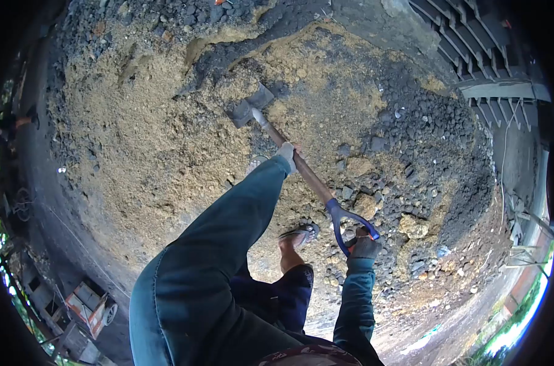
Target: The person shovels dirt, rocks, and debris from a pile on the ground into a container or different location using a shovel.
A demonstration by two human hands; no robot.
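A shovel (310, 177) slants across the middle of the view, with a wooden shaft and a blue D-shaped handle (334, 210). Its dark blade (260, 97) lies against the sandy heap (185, 134), and tan grit covers part of it. My left hand (287, 154), in what looks like a grey glove, is wrapped round the shaft below the blade. Lower right, my right hand (364, 245), also seemingly gloved, is closed on the grip of the D-handle. Dark gravel (423, 137) mixes with tan sand around the shovel.
My sandalled foot (302, 235) stands on the loose ground close to the handle. Larger stones (413, 227) lie to the right. Slatted grey pieces (472, 43) stand at the upper right. A cart (91, 308) with a wheel is at the lower left.
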